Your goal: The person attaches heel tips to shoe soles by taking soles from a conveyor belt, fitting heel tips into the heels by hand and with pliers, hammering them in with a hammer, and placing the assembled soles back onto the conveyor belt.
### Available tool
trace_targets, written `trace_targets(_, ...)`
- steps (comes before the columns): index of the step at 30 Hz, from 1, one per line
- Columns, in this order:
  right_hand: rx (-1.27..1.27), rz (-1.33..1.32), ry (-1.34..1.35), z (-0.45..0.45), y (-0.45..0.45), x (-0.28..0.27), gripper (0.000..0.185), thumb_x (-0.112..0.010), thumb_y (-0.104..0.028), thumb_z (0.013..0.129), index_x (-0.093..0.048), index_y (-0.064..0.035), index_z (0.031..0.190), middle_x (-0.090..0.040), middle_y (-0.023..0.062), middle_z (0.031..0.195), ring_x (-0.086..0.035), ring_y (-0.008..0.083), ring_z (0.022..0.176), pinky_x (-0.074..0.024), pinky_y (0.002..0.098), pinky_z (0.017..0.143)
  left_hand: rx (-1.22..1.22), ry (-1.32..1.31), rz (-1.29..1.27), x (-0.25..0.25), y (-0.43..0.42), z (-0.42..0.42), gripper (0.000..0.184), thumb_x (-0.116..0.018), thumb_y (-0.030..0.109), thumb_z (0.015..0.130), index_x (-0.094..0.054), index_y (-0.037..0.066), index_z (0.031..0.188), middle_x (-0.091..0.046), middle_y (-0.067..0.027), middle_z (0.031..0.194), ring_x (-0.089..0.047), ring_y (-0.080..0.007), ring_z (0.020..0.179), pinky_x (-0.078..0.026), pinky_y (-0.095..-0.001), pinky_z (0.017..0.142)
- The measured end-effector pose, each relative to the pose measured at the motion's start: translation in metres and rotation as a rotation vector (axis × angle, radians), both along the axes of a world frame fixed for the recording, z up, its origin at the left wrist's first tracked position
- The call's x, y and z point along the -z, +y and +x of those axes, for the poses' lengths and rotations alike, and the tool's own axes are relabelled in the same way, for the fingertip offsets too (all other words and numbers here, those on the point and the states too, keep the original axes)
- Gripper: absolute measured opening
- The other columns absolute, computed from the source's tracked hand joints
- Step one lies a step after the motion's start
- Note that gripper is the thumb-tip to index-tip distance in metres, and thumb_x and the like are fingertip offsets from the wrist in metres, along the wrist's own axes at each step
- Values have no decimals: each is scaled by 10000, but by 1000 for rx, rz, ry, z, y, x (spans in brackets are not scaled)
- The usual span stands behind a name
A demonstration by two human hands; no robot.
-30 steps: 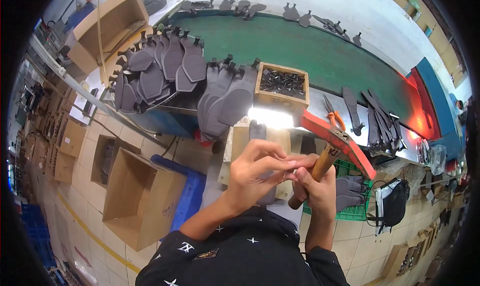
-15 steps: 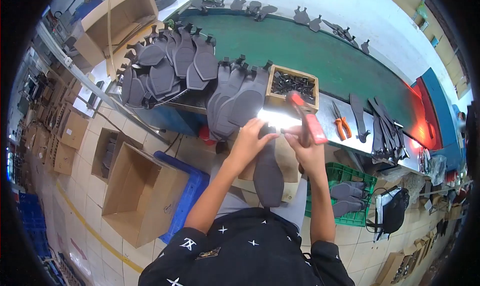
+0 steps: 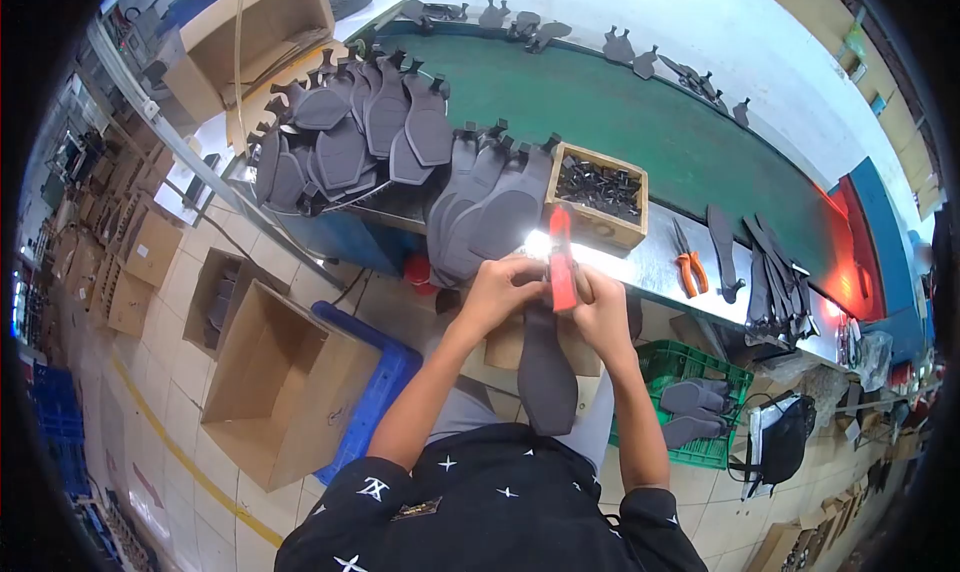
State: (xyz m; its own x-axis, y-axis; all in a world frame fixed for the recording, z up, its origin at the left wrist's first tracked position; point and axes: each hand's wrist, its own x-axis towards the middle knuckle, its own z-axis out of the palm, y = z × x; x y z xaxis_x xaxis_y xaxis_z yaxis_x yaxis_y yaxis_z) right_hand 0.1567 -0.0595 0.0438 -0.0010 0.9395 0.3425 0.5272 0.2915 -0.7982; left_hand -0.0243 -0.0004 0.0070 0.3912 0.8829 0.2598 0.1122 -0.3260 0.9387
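A dark grey shoe sole (image 3: 547, 377) stretches toward my body, its far end between my hands. My left hand (image 3: 500, 297) is closed in a pinch at that far end; my fingers partly hide what they grip there. My right hand (image 3: 603, 317) is wrapped round a hammer (image 3: 562, 272) with a red head, which covers part of the fingers and the sole's end. Just beyond the hands, more grey soles (image 3: 505, 217) hang in a stack at the bench edge. Beside them stands a wooden box (image 3: 600, 228) of small black pieces.
Orange-handled pliers (image 3: 690, 272) and dark strips (image 3: 775, 277) lie on the metal bench at right. Grey soles (image 3: 385, 112) are piled at left, before a green belt (image 3: 640, 102). A green crate (image 3: 738, 372) and a cardboard box (image 3: 270, 392) flank me.
The hammer has swung left, from beside my right hand to between both hands. My hands have come closer together, and the view has shifted slightly.
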Motion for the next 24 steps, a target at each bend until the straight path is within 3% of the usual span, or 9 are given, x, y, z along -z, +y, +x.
trace_targets(3, -38, -42, -76, 2, 3, -15, 225, -661, 22, 811, -670, 1, 1035, -673, 198, 938, -662, 389, 860, -516, 384, 760, -32, -2, 153, 2, 3, 4, 308, -801, 89, 782, -728, -20, 1061, -751, -152, 987, -701, -154, 871, -538, -303, 807)
trace_targets(6, -82, -15, -311, 8, 1, -23, 239, -672, -35, 860, -655, -10, 1097, -685, 200, 998, -684, 331, 834, -519, 364, 756, 3, 140, -8, -12, 0, -2, 307, -816, 107, 780, -739, -8, 1054, -759, -131, 916, -678, -111, 826, -536, -284, 782)
trace_targets(10, 23, -124, 131, 4, -30, -34, 343, -617, -117, 981, -556, 32, 1284, -687, 183, 968, -686, 240, 846, -523, 333, 779, 45, -25, -26, 1, 6, -1, 297, -826, 114, 773, -769, 25, 1051, -766, -61, 890, -640, -59, 811, -527, -258, 755)
trace_targets(17, 84, -101, 33, -5, -87, -55, 397, -556, -66, 1004, -490, 53, 1377, -670, 200, 955, -684, 270, 850, -526, 359, 782, 70, -43, -80, 4, 8, -1, 281, -820, 84, 780, -772, 9, 1046, -767, -45, 932, -644, -60, 846, -522, -247, 776)
trace_targets(19, 67, -59, -86, -8, -80, -39, 396, -562, -54, 993, -494, 64, 1365, -664, 268, 1021, -692, 387, 908, -529, 410, 799, 70, -67, -132, 0, 5, 1, 253, -814, 78, 791, -774, -4, 1027, -765, -35, 932, -643, -61, 842, -521, -240, 774)
trace_targets(21, 39, -101, -119, -5, -80, -43, 395, -571, -37, 980, -506, 61, 1358, -659, 282, 1077, -683, 418, 956, -526, 436, 814, 59, -95, -144, -5, 1, 1, 209, -812, 74, 794, -784, -3, 986, -764, -30, 927, -638, -57, 838, -521, -240, 776)
trace_targets(22, 53, 6, -128, -6, -84, -52, 392, -572, -29, 976, -514, 57, 1354, -660, 270, 1049, -683, 402, 931, -527, 422, 804, 115, 3, -130, 1, 6, -3, 517, -819, 90, 790, -663, -15, 1272, -768, -59, 981, -673, -99, 903, -527, -259, 819)
trace_targets(23, 66, 112, -137, -7, -90, -66, 390, -573, -21, 972, -522, 53, 1351, -661, 257, 1020, -684, 386, 906, -529, 409, 794, 84, 9, -58, 8, 9, -3, 659, -826, 103, 781, -540, -25, 1361, -763, -75, 1016, -678, -134, 957, -522, -276, 852)
trace_targets(24, 98, 156, -202, -7, -99, -89, 386, -534, -72, 1002, -517, 69, 1361, -682, 187, 1055, -675, 226, 813, -536, 333, 737, 55, 14, 8, 12, 8, -1, 810, -834, 116, 773, -416, -35, 1450, -758, -91, 1051, -682, -168, 1010, -517, -294, 884)
